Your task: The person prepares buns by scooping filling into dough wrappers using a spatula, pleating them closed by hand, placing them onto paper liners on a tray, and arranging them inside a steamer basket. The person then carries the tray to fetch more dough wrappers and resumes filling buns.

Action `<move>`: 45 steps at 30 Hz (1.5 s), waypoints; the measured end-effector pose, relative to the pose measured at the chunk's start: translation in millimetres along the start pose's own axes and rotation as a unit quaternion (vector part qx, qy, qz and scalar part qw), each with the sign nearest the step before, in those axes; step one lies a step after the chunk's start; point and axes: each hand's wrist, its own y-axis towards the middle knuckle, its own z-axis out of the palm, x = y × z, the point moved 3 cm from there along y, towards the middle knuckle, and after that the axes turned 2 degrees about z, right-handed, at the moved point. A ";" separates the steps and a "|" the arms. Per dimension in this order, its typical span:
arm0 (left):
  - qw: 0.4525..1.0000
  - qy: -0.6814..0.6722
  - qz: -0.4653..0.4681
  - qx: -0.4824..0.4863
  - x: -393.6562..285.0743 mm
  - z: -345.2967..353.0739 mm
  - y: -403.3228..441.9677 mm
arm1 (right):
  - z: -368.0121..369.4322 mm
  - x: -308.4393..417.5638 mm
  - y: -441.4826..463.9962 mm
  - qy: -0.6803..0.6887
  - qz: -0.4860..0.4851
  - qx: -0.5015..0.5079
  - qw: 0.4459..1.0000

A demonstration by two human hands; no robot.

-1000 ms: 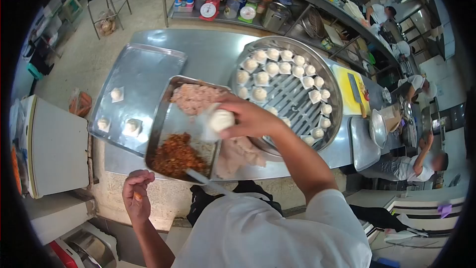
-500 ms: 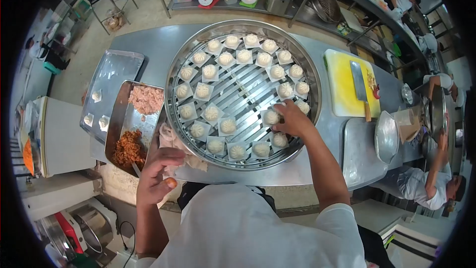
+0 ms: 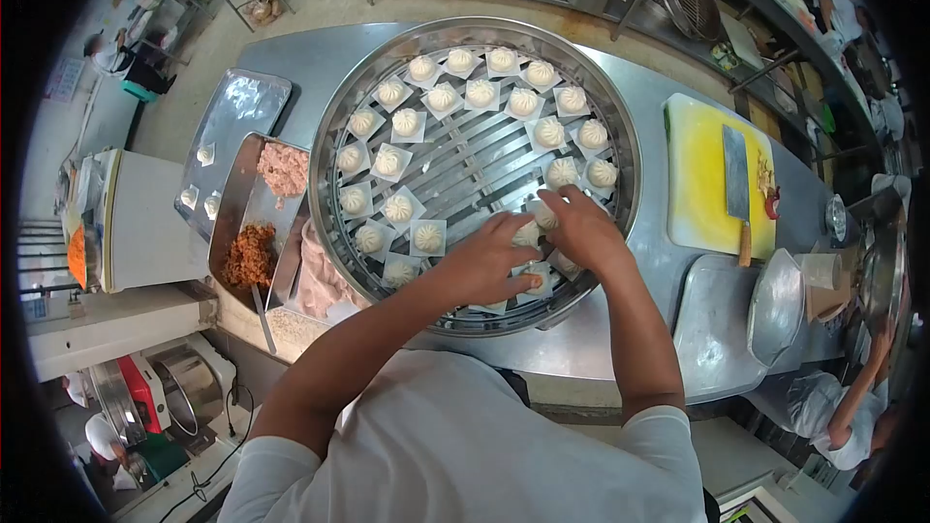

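A large round metal steamer [image 3: 628,136] with a slatted rack holds rings of small pleated buns, each on a square of white paper. My right hand [image 3: 583,230] is over the steamer's right side, fingers curled onto a pleated bun [image 3: 543,217] and partly hiding it. From the left, my left hand [image 3: 484,266] reaches across the lower part of the steamer. Its thumb and fingers are spread, the fingertips beside another bun [image 3: 526,234]. Several buns under both hands are partly covered, such as a bun [image 3: 398,274] near my left wrist.
Left of the steamer, a metal pan [image 3: 254,145] holds pink minced filling [image 3: 284,169] and reddish-brown filling [image 3: 250,254]. Behind it is a tray [image 3: 250,97] with a few buns. On the right are a yellow cutting board [image 3: 696,174], a cleaver [image 3: 736,169], another tray [image 3: 712,329] and a co-worker [image 3: 823,397].
My left hand has moved right, from beside the pan to over the steamer, near my right hand. My right hand stays among the buns at the lower right. The camera view has shifted.
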 end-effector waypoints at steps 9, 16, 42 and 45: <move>0.990 -0.014 -0.104 0.094 16.6 16.1 20.9 | 11.3 -18.1 7.8 0.020 0.010 0.048 0.999; 0.993 -0.030 -0.105 0.055 24.4 18.9 12.8 | 5.2 -9.3 10.4 0.051 -0.015 0.059 0.997; 0.951 -0.216 -0.013 -0.219 3.7 -168.4 -207.1 | -21.0 161.3 58.5 0.026 -0.142 -0.097 0.985; 0.926 -0.243 -0.013 -0.289 36.2 -210.8 -269.5 | -5.4 254.5 96.8 0.044 -0.183 -0.058 0.980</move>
